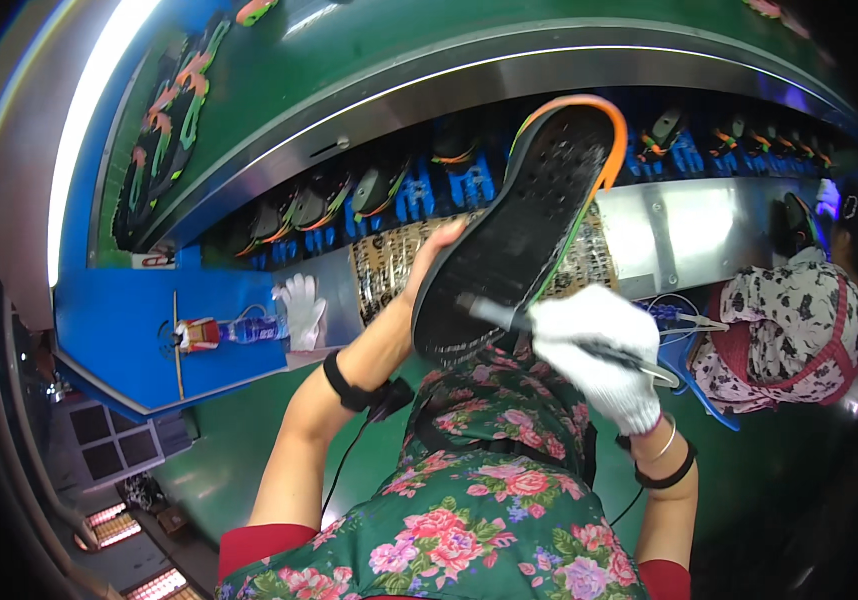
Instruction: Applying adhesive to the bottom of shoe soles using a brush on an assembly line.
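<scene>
In front of me is a large black shoe sole (504, 240), tilted, with an orange and green rim around its upper end. My bare left hand (433, 258) grips it by its left edge; most of the fingers are hidden behind the sole. A white knitted glove covers my right hand (597, 345), which is closed around a dark-handled brush (499, 313). The brush's pale, blurred tip lies over the lower part of the sole's black face and appears to touch it. A thin pale tube (661, 374) runs beside the gloved fingers.
Behind the sole, shoes (379, 188) on blue holders line a metal-edged conveyor. Patterned brown covering (377, 270) lies on the metal ledge (689, 235). A blue table (119, 330) at left holds a bottle (257, 329) and a white glove (301, 308). A co-worker (799, 330) sits close on my right.
</scene>
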Available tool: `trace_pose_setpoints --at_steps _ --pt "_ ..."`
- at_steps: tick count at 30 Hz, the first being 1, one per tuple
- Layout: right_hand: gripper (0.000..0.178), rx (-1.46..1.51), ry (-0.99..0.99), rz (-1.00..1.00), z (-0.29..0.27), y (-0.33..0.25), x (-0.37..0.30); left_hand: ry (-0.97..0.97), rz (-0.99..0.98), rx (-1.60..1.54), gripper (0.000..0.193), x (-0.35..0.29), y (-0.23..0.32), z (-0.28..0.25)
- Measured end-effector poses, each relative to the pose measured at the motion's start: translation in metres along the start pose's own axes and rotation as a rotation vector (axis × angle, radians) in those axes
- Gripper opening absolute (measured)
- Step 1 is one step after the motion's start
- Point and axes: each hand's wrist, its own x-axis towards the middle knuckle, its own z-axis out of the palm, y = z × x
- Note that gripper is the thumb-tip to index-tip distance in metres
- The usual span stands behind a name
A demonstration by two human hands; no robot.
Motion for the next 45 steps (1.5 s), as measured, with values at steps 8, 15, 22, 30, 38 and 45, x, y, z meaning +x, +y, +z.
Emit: trace_pose_setpoints --at_steps 8,15,22,30,38,45 --pt "0.023 -0.73 0.271 -0.328 -0.04 0.015 0.036 -0.209 -0.114 0.111 0.079 -0.008 -0.042 0.002" --pt "0.02 0.231 -0.142 -0.022 0.021 -0.019 -0.01 -0.231 -0.044 -0.041 0.094 -0.024 -0.013 -0.011" --pt "0.01 0.892 0.366 0.292 -0.011 0.002 -0.029 -0.363 0.317 0.042 0.103 -0.08 0.002 0.017" --pt "0.02 0.909 0.464 0.577 0.024 0.061 -0.057 -0.617 0.407 0.039 0.096 -0.121 0.025 0.016" --pt "0.021 0.781 0.422 0.575 0.044 0.072 -0.029 -0.611 0.556 0.362 0.106 -0.158 0.137 0.043" --pt "0.023 0.701 0.297 0.602 0.075 0.087 -0.013 -0.184 0.983 -0.247 0.118 -0.166 0.23 0.023"
